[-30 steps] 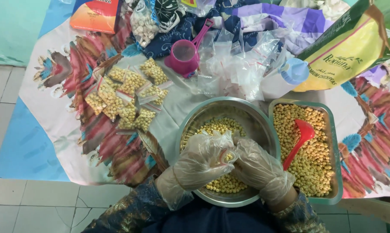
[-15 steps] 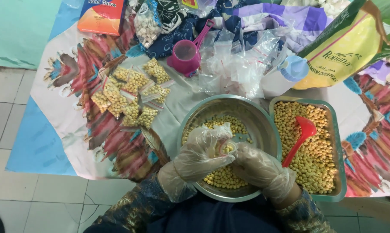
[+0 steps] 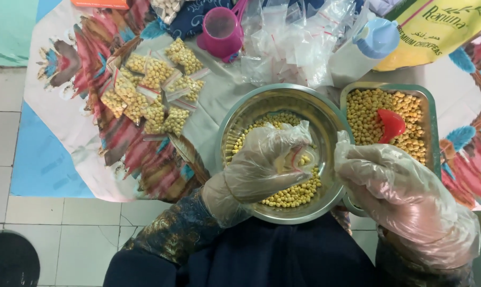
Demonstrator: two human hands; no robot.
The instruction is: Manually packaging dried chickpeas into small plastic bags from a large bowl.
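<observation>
My left hand (image 3: 267, 162), in a clear plastic glove, holds a small clear bag (image 3: 299, 159) of chickpeas over the round metal bowl (image 3: 240, 114), which holds yellow chickpeas. My right hand (image 3: 394, 196), also gloved, has come off the bag and hangs over the bowl's right rim, fingers loosely curled with nothing seen in them. To the right, a rectangular metal tray (image 3: 429, 106) is filled with chickpeas, and a red scoop (image 3: 390, 125) lies in it.
Several filled small bags (image 3: 150, 95) lie on the patterned cloth to the left. A pink cup (image 3: 220, 32), a heap of unfilled clear bags (image 3: 288, 45), a white bottle with a blue cap (image 3: 365, 48) and a yellow sack (image 3: 437, 32) stand behind. A dark bin (image 3: 9, 263) sits on the tiled floor.
My right hand has drawn away from the small bag toward the right; the left hand keeps the bag over the bowl. The camera has moved closer.
</observation>
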